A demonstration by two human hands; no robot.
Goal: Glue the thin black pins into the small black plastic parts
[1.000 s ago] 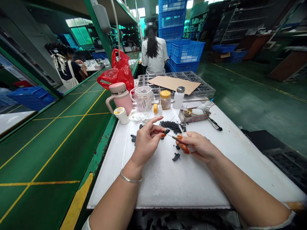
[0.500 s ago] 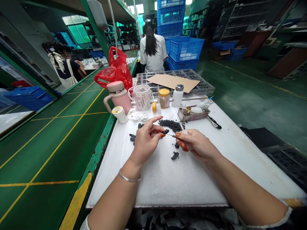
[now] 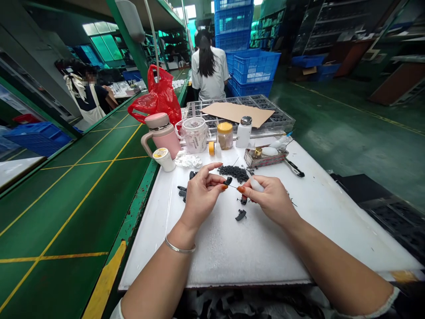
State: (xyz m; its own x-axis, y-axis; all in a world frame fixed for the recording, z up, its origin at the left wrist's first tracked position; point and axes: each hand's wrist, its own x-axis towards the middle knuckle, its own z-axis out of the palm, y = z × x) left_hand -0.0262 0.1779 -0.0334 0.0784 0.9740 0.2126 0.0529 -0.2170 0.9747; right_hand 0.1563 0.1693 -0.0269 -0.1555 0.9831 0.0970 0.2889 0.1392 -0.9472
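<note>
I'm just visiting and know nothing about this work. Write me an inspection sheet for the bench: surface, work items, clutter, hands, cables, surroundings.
Surface: white tabletop, with scattered specks.
Work items: small black part, thin needle-like tool, white squeeze bottle, pile of small black rings, curved black part lying nearer the person.
Clutter: pink mug, tilted white cup, yellow-lidded jar, utility knife.
Left hand: pinches the small black part.
Right hand: pinches the tool and also holds the squeeze bottle.
Cables: a pale cord or pipe behind the red bag; which, I cannot tell.
Surroundings: co-worker in white, blue crates, green yellow-lined surface alongside.
</note>
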